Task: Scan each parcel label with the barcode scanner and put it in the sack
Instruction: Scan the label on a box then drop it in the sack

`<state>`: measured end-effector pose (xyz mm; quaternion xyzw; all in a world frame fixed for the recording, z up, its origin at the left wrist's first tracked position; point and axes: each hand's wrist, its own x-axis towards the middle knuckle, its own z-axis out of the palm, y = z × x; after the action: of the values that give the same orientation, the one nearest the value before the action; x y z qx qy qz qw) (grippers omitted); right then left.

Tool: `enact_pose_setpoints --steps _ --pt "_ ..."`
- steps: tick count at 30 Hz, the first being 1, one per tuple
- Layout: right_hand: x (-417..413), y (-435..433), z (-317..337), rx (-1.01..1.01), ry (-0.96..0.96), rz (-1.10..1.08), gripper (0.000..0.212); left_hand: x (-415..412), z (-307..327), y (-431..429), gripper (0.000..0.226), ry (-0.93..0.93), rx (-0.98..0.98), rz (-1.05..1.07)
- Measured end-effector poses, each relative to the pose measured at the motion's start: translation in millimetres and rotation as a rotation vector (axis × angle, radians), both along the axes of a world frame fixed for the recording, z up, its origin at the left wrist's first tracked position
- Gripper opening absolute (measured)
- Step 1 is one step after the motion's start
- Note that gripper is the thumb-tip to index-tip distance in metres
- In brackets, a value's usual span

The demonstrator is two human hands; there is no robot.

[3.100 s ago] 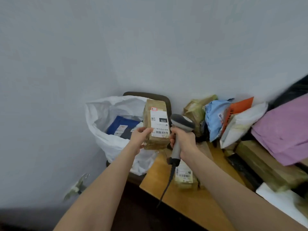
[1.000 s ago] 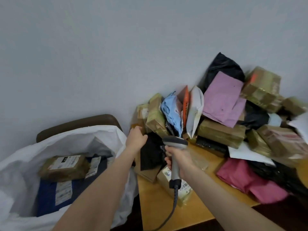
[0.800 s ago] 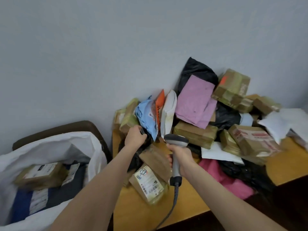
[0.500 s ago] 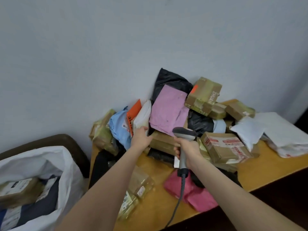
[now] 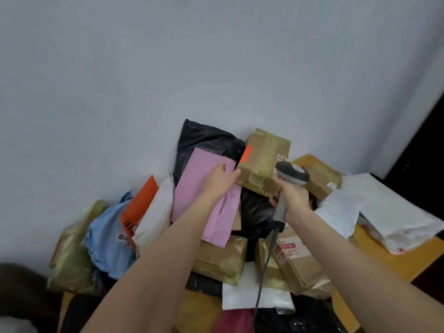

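Observation:
A heap of parcels lies against the wall on a wooden table (image 5: 396, 259). My left hand (image 5: 219, 181) reaches to the upper right corner of a pink mailer (image 5: 192, 188) leaning on a black bag (image 5: 204, 138); that corner shows between my thumb and fingers, which pinch it. Just right of my thumb stands a brown box with an orange sticker (image 5: 263, 156). My right hand (image 5: 293, 200) grips the handle of the grey barcode scanner (image 5: 291, 175), whose cable hangs down. Only a white scrap of the sack (image 5: 12, 326) shows at the bottom left corner.
Left of the pink mailer lean a white mailer (image 5: 156, 210), an orange one (image 5: 139, 207) and a light blue one (image 5: 109, 239). Taped brown boxes (image 5: 219, 260) lie in front, white bags (image 5: 394, 210) at the right. A dark chair back (image 5: 21, 284) is bottom left.
My view has swung right, away from the sack and onto the heap. My left hand has moved from the white mailer up to the pink mailer's corner. The scanner stays in my right hand.

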<state>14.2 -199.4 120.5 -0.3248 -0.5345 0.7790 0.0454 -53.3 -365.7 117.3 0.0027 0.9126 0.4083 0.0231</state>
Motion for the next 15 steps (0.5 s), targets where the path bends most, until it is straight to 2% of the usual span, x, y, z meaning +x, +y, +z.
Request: enact_pose_setpoints --steps 3,5,8,9,12,15 --pt "-38 20 -4 0.005 0.001 -0.042 0.043 -48 3 29 0.068 -0.053 0.051 -0.063" --pt "-56 31 -9 -0.028 -0.013 -0.032 0.041 -72 -1 43 0.062 -0.127 0.047 -0.070" --pt "-71 40 -15 -0.103 -0.023 0.009 0.049 -85 -10 54 0.028 -0.188 0.140 -0.026" --pt "-74 41 -17 -0.111 -0.024 0.013 0.051 -86 -12 56 0.024 -0.159 0.191 -0.004" --pt "-76 44 -17 -0.103 -0.031 -0.027 0.044 -82 -6 57 0.037 -0.069 0.306 0.061" --pt "-68 48 -11 -0.125 -0.008 -0.079 0.037 -74 7 51 0.031 -0.048 0.414 0.103"
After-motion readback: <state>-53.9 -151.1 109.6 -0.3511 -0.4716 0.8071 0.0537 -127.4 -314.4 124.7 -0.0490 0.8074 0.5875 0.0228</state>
